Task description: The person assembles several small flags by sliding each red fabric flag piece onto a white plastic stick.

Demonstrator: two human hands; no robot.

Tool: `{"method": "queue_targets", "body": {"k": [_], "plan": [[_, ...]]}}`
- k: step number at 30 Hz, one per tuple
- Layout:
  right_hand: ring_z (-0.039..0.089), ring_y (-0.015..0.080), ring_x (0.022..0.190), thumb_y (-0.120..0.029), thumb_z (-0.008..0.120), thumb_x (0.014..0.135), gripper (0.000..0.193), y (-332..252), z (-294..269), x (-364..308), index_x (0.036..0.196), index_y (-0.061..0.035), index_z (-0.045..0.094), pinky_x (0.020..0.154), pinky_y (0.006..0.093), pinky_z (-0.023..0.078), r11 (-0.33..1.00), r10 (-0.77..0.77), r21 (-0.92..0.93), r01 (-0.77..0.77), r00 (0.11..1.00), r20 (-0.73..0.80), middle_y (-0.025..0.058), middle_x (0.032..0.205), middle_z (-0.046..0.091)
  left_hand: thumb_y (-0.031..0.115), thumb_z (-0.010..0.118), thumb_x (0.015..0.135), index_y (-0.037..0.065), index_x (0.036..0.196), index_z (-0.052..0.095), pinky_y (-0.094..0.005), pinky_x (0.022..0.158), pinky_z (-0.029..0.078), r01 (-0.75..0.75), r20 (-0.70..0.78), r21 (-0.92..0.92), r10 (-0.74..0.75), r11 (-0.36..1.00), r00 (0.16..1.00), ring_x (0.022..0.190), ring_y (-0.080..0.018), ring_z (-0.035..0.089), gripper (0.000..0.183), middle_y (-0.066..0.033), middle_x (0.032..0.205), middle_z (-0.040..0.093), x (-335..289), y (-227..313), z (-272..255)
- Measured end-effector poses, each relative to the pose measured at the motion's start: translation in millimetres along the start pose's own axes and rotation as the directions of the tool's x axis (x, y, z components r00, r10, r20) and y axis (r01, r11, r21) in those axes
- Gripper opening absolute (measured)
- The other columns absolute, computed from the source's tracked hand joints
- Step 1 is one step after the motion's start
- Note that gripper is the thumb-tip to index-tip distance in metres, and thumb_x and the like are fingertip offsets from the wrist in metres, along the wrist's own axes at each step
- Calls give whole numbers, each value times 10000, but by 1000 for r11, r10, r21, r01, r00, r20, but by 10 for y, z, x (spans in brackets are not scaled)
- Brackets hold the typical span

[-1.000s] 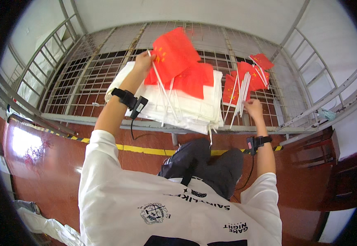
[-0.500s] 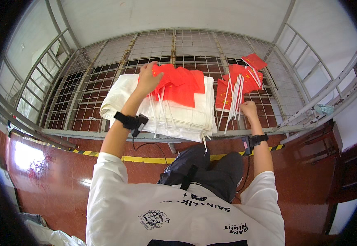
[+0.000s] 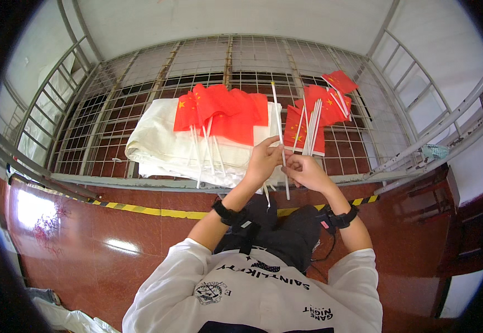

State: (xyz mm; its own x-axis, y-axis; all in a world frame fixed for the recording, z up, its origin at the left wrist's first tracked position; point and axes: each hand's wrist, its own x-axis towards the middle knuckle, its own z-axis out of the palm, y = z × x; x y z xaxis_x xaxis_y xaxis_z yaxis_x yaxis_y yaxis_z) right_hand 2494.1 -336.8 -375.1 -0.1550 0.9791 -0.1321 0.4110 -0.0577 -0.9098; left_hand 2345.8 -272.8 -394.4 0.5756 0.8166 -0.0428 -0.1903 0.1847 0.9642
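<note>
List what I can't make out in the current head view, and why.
In the head view:
Whether the right hand grips the white stick: the hand itself hides the contact.
How many red flags lie on the white cloth: they overlap.
Lower layers of the flag pile at right: upper flags and sticks cover them.
Small pale object left of the cloth: too small to identify.
Pale sheeting, lower left: cut off by the edge.

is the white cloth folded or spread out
Folded: the white cloth lies as a thick, compact pile beneath the left flags, with layered edges showing at its front.
</note>
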Motion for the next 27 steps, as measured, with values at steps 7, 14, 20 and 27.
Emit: {"method": "queue_targets", "body": {"k": [7,14,20,27], "plan": [[594,123,579,-271,575,844,293,369,-904,441,875,16,628,516,250,456,994,-79,-93,53,953,-293,77,701,624,107,469,899,-35,1057,383,-306,687,527,-77,-291,-228,8,971,957,817,-275,635,230,-160,875,595,40,-63,-15],[607,331,802,-186,611,717,215,1470,-2165,980,888,-62,653,713,393,479,712,-94,-508,-485,650,-754,177,820,631,117,469,904,16,1013,374,-301,686,529,-67,-257,-246,1,967,966,824,-270,632,176,-125,882,574,0,-84,7],[588,318,873,-177,571,805,167,1490,-2122,1236,921,-82,646,689,426,504,547,27,-487,-681,596,-803,173,967,596,85,464,899,12,1016,343,-311,704,528,-50,-228,-235,-5,971,974,828,-275,631,184,-156,898,564,11,-77,-38],[599,313,738,-213,587,791,189,1427,-2144,1231,862,-49,649,671,428,496,495,-164,-544,-677,542,-824,178,868,614,98,477,895,15,1023,352,-279,655,516,24,-234,-211,-75,977,969,770,-255,642,197,-128,827,588,47,-51,-9]]}}
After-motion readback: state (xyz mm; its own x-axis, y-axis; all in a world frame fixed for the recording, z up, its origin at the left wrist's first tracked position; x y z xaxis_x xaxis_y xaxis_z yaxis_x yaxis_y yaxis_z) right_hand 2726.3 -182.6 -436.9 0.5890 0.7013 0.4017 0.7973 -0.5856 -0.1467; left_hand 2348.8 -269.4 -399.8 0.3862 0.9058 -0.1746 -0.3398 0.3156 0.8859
